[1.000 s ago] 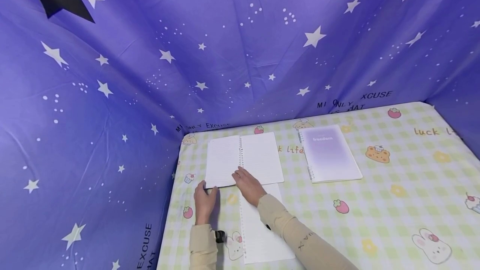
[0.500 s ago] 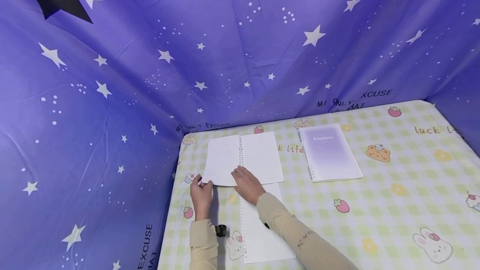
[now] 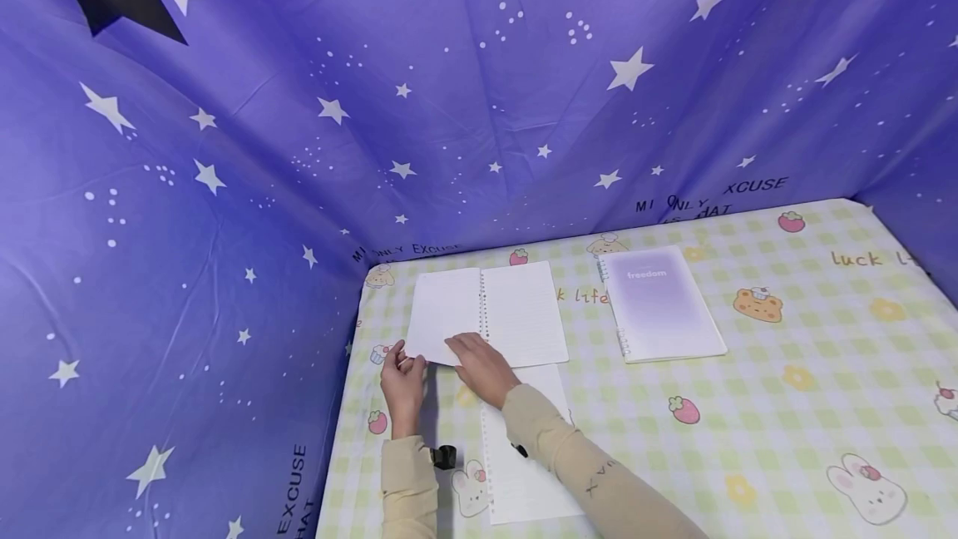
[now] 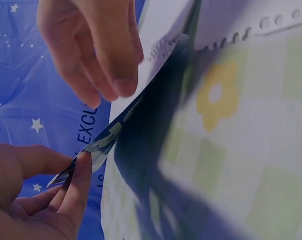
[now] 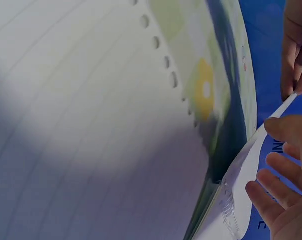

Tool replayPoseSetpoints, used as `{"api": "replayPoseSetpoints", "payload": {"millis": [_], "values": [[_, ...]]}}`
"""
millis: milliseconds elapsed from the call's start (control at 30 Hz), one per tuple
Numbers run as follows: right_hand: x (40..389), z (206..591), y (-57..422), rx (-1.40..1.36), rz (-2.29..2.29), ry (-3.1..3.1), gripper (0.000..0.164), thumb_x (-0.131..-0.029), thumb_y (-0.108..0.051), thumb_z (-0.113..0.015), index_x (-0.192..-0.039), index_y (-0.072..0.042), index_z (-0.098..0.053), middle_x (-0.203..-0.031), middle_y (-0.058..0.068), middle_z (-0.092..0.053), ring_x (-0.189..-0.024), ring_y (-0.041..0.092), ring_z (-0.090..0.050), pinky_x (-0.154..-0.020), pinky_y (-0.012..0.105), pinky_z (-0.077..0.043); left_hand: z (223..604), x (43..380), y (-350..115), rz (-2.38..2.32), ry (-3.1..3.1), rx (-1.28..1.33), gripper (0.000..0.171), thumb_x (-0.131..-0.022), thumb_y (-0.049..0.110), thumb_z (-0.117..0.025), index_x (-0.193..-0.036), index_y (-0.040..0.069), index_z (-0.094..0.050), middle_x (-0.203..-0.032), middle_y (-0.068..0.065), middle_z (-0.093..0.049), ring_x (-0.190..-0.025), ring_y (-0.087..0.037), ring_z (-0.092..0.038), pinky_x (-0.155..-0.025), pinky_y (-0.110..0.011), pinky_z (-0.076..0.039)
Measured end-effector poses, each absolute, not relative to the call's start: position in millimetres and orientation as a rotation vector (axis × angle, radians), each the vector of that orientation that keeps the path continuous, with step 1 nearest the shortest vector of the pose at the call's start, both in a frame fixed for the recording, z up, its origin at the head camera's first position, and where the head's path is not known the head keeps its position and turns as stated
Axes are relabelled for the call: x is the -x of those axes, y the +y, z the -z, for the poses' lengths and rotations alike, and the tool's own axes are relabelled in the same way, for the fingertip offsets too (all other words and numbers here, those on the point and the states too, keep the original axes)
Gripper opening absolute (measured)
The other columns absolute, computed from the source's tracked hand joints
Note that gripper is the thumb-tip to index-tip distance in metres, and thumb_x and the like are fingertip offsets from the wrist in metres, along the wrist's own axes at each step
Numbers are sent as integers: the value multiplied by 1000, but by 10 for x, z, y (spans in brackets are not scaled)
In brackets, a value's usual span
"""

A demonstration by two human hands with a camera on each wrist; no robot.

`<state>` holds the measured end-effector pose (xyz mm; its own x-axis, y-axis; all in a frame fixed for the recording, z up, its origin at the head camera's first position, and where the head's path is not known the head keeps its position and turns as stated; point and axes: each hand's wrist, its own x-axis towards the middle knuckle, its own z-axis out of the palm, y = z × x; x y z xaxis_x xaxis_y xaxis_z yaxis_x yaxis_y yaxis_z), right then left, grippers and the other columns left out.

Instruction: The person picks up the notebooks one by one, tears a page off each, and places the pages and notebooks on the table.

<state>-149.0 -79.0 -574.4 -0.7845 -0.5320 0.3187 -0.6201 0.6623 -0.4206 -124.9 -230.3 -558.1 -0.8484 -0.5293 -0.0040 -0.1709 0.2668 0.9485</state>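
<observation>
A spiral notebook (image 3: 525, 310) lies spread with white lined pages facing up. My left hand (image 3: 402, 385) pinches the near left corner of its left side between thumb and fingers, and that corner is raised off the table. In the left wrist view the dark printed underside of the cover (image 4: 107, 139) shows by my left fingertips. My right hand (image 3: 481, 366) is at the near edge of the left page, left of the rings, its fingers extended and gripping nothing. A loose sheet with punched holes (image 3: 524, 472) lies partly under my right forearm.
To the right lies a closed purple spiral notebook (image 3: 666, 318) marked "freedom". A green checked cloth (image 3: 801, 431) with cartoon prints covers the table. Blue star-patterned curtains (image 3: 479, 106) hang close behind and to the left.
My left hand has raised the notebook's near left corner from the table, moving slightly away from me. My right hand has slid left from the rings onto the left page.
</observation>
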Motion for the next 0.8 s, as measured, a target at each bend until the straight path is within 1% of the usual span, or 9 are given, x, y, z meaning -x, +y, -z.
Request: {"api": "replayPoseSetpoints", "payload": {"millis": [67, 167, 267, 333, 433, 567, 667, 800], "values": [[1485, 5718, -806, -947, -814, -2690, 45, -84, -11, -65, -127, -4, -52, -123, 8, -55, -117, 21, -48, -99, 29, -40, 5563, 1247, -2298, 1645, -2212, -625, 47, -79, -1, -61, -126, -3, -51, -111, -20, -52, -77, -11, -54, -62, -12, -45], [1483, 5702, -830, -950, -851, -2664, 47, -84, -9, -65, -128, -4, -51, -123, 7, -54, -115, 20, -49, -96, 29, -43, 5498, 1233, -2279, 1700, -2194, -609, 47, -80, -1, -62, -126, -3, -51, -112, -21, -51, -78, -13, -55, -62, -13, -45], [1482, 5692, -850, -947, -886, -2652, 49, -83, -8, -66, -129, -4, -50, -123, 8, -54, -115, 21, -49, -95, 30, -44, 5368, 1209, -2229, 1744, -2179, -575, 48, -79, -5, -61, -126, -6, -50, -99, -21, -52, -74, -16, -52, -61, -15, -46], [1483, 5681, -856, -939, -900, -2650, 50, -82, -8, -66, -130, -4, -50, -123, 7, -54, -115, 20, -49, -95, 30, -44, 5268, 1187, -2183, 1759, -2176, -542, 48, -79, -8, -60, -125, -8, -49, -89, -20, -49, -70, -17, -49, -59, -16, -46], [1487, 5656, -857, -929, -916, -2640, 51, -82, -7, -67, -130, -4, -49, -123, 7, -54, -114, 20, -50, -95, 30, -43, 5138, 1153, -2109, 1756, -2174, -489, 46, -78, -11, -58, -123, -11, -50, -83, -24, -51, -69, -20, -50, -57, -16, -46], [1486, 5610, -857, -942, -946, -2627, 51, -82, -8, -67, -130, -3, -49, -123, 8, -54, -114, 21, -50, -97, 30, -42, 5073, 1117, -2058, 1764, -2163, -454, 44, -77, -12, -57, -121, -11, -51, -96, -30, -59, -77, -25, -58, -59, -15, -48], [1484, 5577, -849, -955, -956, -2630, 52, -83, -8, -66, -131, -3, -48, -124, 8, -53, -115, 21, -49, -97, 30, -41, 5046, 1095, -2030, 1777, -2171, -434, 43, -78, -11, -57, -121, -11, -52, -101, -29, -60, -83, -28, -60, -62, -15, -49], [1493, 5550, -830, -951, -963, -2613, 53, -82, -6, -67, -131, -3, -47, -124, 8, -52, -115, 21, -49, -97, 30, -42, 5007, 1085, -1980, 1784, -2193, -374, 42, -79, -11, -57, -121, -11, -52, -105, -30, -59, -89, -33, -59, -65, -14, -50]]}}
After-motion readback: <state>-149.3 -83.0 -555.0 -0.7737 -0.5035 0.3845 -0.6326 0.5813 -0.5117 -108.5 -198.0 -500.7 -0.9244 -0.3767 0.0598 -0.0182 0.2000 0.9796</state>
